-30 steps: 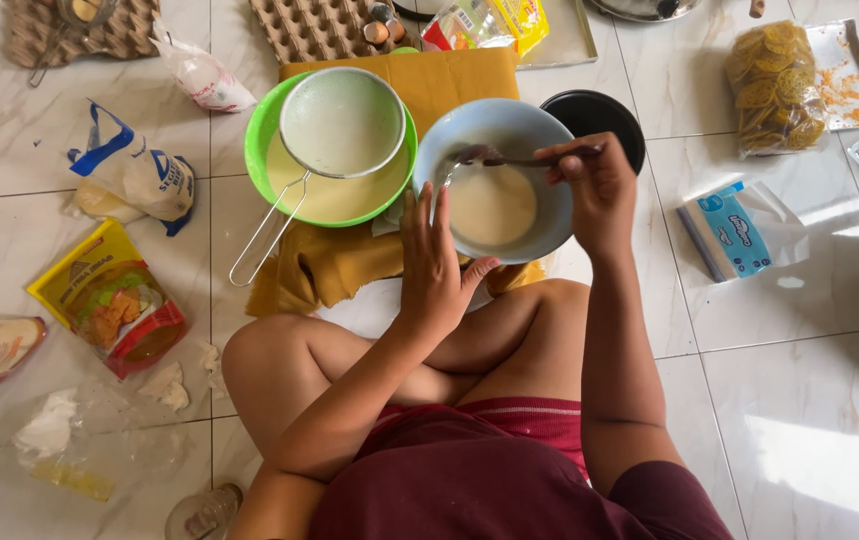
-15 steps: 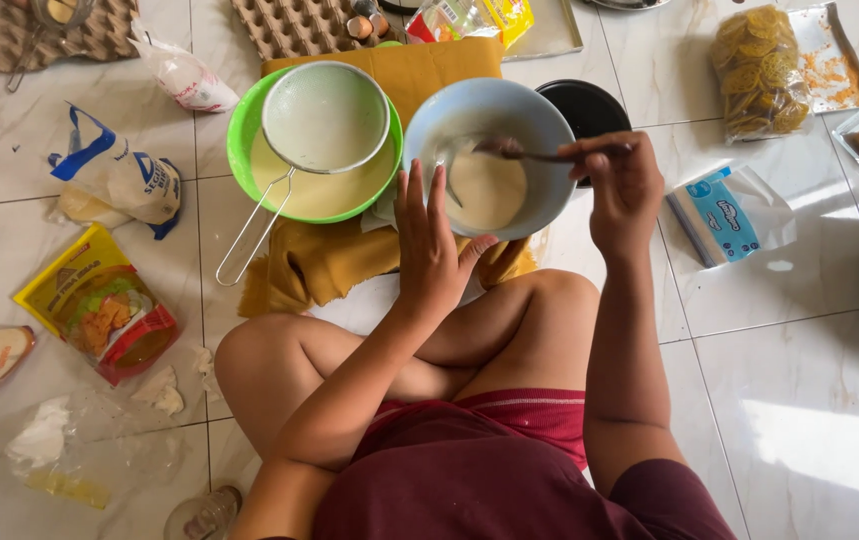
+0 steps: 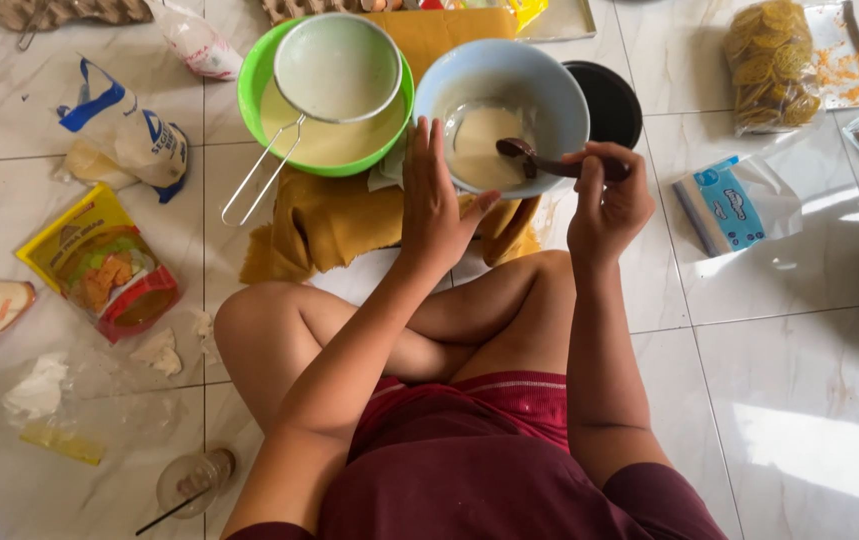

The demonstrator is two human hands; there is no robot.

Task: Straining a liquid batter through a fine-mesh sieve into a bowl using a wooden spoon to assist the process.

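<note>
I sit cross-legged on a tiled floor. My left hand (image 3: 437, 200) presses flat against the near side of a light blue bowl (image 3: 539, 80), tilting it toward me. Pale cream batter (image 3: 479, 140) pools inside. My right hand (image 3: 604, 195) grips a dark wooden spoon (image 3: 534, 158) whose tip is in the batter. To the left, a green bowl (image 3: 254, 85) holds more batter, with a white metal sieve (image 3: 334, 65) resting on its rim. Both bowls stand on a yellow cloth (image 3: 339, 220).
A dark pan (image 3: 609, 100) sits behind the blue bowl. Bagged yellow crackers (image 3: 774, 65) and a blue-and-white packet (image 3: 729, 205) lie right. Flour bags (image 3: 124, 135), a yellow-red packet (image 3: 99, 265) and a glass (image 3: 194, 480) lie left. An egg tray (image 3: 69, 12) is at the top.
The view has shifted so the bowls sit higher in frame. The spoon has swept from the blue bowl's rim down into the batter. My left hand stays on the bowl.
</note>
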